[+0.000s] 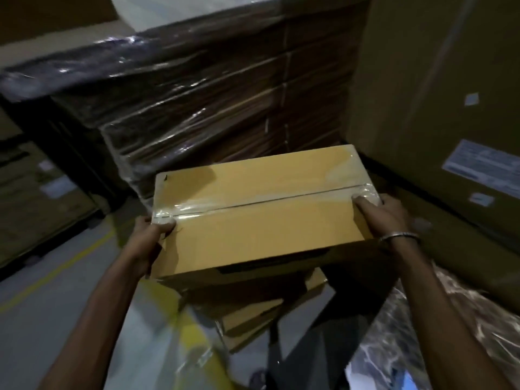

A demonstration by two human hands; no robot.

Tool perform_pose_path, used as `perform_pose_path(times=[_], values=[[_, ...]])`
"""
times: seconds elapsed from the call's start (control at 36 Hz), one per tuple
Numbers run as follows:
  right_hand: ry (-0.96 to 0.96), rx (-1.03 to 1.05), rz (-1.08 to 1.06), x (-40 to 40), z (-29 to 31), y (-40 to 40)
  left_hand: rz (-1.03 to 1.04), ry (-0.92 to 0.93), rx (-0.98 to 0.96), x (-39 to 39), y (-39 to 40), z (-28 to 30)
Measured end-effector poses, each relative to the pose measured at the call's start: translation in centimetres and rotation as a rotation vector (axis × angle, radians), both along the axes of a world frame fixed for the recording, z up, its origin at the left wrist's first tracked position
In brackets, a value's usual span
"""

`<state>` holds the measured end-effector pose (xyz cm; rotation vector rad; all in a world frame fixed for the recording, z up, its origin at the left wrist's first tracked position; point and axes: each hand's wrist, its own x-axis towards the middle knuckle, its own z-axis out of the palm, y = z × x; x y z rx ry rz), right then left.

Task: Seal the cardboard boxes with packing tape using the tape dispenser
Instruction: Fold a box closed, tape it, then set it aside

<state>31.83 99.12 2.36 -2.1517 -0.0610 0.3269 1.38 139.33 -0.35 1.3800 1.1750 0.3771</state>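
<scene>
From the head view, we hold the box [253, 220] at the centre of the frame, one hand at each short end: the left hand [149, 235] at nine o'clock with its thumb curled over the top edge, the right hand [385, 215] at three o'clock with fingers hooked over the taped end. We judge this end grip lets us lift it level and carry it off, since clear tape [253, 202] already runs along the seam. No dispenser shows. More boxes [253, 313] lie below at six o'clock. A wrapped pallet [211, 94] stands at twelve, a large carton [436, 94] at two, and grey floor [42, 277] with a yellow line at eight.
</scene>
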Motion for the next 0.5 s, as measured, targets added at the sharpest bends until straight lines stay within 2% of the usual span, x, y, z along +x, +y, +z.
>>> perform_pose_path(times=[0.11,0.28,0.42,0.5], values=[[-0.034,-0.074,0.041,1.1,-1.5,6.3,0.050,0.053,-0.048,-1.1,3.9,-2.1],[-0.061,-0.229,0.064,1.5,-3.2,11.5,0.068,0.082,-0.049,-1.7,4.1,-3.9],[-0.116,-0.284,0.091,2.4,-3.4,12.6,0.056,0.171,0.090,-0.1,3.9,-3.0],[-0.151,-0.292,0.107,2.8,-3.7,12.7,0.027,0.355,0.348,0.4,3.0,-2.5]])
